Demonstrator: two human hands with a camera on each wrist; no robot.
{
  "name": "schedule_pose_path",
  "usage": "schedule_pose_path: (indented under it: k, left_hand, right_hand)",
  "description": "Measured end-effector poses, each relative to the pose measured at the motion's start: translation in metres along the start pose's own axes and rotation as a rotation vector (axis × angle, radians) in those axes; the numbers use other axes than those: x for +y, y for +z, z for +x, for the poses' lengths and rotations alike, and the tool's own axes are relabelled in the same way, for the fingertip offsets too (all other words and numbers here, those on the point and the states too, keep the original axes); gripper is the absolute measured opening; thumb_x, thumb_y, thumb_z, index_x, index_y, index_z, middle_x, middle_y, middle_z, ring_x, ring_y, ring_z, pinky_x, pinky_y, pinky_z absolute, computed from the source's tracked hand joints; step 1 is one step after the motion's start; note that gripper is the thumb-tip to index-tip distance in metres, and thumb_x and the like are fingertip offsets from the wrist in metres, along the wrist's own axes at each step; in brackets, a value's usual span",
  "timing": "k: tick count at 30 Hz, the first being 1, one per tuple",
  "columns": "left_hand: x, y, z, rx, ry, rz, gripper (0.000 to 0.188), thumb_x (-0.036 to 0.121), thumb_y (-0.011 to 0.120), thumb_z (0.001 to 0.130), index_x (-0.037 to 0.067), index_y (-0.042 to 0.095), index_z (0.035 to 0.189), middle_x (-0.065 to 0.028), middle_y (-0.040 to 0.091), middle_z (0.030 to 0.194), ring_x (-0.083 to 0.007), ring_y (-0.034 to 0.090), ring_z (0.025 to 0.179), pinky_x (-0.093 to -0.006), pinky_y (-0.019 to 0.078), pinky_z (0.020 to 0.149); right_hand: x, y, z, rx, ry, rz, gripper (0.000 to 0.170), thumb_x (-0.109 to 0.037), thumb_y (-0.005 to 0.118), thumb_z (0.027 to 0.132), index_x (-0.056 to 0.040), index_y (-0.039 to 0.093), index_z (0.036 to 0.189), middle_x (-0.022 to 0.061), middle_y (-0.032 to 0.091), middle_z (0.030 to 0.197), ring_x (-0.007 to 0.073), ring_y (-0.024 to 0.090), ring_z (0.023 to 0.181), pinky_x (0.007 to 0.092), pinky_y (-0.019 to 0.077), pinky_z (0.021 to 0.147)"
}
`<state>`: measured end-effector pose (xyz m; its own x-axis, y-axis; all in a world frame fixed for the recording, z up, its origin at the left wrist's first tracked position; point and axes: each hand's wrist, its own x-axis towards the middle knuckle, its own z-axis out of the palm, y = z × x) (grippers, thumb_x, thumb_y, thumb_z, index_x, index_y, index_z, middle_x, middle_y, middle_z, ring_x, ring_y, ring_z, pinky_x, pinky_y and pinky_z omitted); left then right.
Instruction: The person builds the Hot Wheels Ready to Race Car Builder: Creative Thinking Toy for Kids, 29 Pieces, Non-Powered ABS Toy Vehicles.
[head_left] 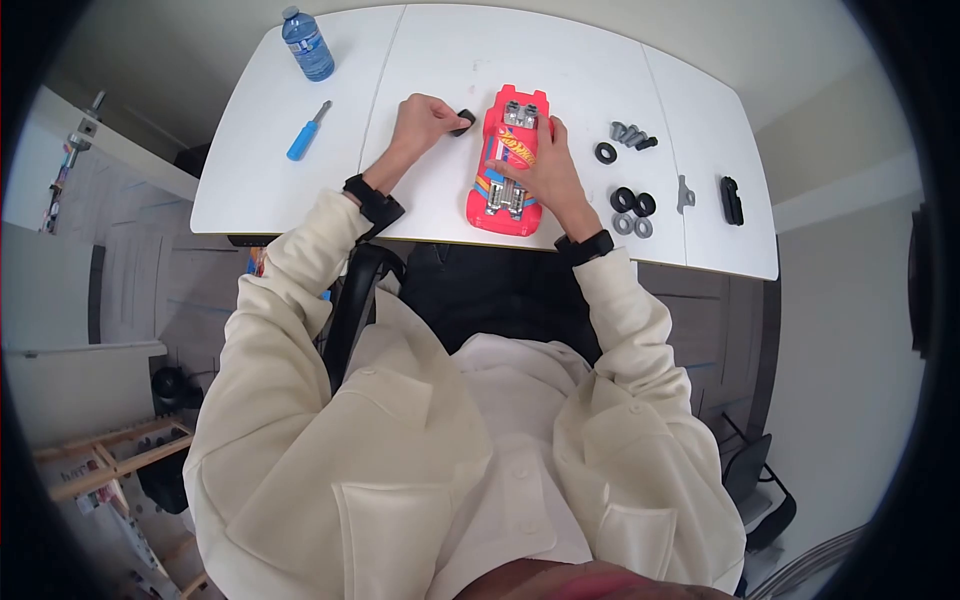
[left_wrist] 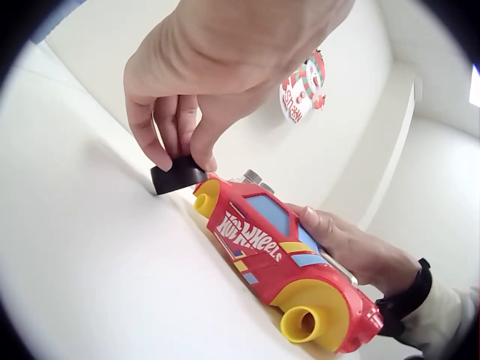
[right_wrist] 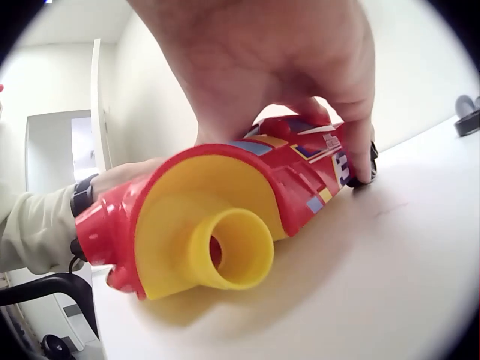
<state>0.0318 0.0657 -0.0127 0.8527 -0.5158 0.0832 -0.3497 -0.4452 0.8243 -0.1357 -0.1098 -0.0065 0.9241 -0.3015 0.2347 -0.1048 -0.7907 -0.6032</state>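
A red toy car [head_left: 515, 150] with Hot Wheels lettering sits on the white table [head_left: 420, 200] in front of me. My right hand [head_left: 550, 175] grips it from above, thumb and fingers spread over its body. Between thumb and fingers of my left hand [head_left: 425, 125] is a black tire [left_wrist: 178, 177], pinched right beside the car's front end. On that side, the left wrist view shows two bare yellow hubs [left_wrist: 301, 324]. A black wheel [right_wrist: 366, 166] shows near my right fingertips on the car's opposite side, where the nearer hub [right_wrist: 232, 247] is bare.
Several loose black tires [head_left: 605, 152], grey rings [head_left: 622, 223] and grey bolts [head_left: 625, 131] lie right of the car. Farther right are a flat grey piece [head_left: 685, 194] and a black part [head_left: 732, 201]. A blue screwdriver [head_left: 306, 135] and water bottle [head_left: 308, 45] are at left.
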Motion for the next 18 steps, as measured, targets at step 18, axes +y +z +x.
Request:
schedule_pose_path:
  k: [18]
  left_hand:
    - [0.003, 0.031, 0.011, -0.234, -0.129, -0.505, 0.022, 0.003, 0.068, 0.09, -0.011, 0.069, 0.106, -0.0164, 0.071, 0.102, -0.0175, 0.07, 0.09, -0.0286, 0.0598, 0.081]
  right_hand:
    - [0.002, 0.003, -0.005, 0.079, -0.019, 0.026, 0.116, -0.054, 0.087, 0.066, 0.0074, 0.028, 0.145, 0.0334, 0.027, 0.147, 0.048, 0.06, 0.113, 0.0453, 0.0564, 0.09]
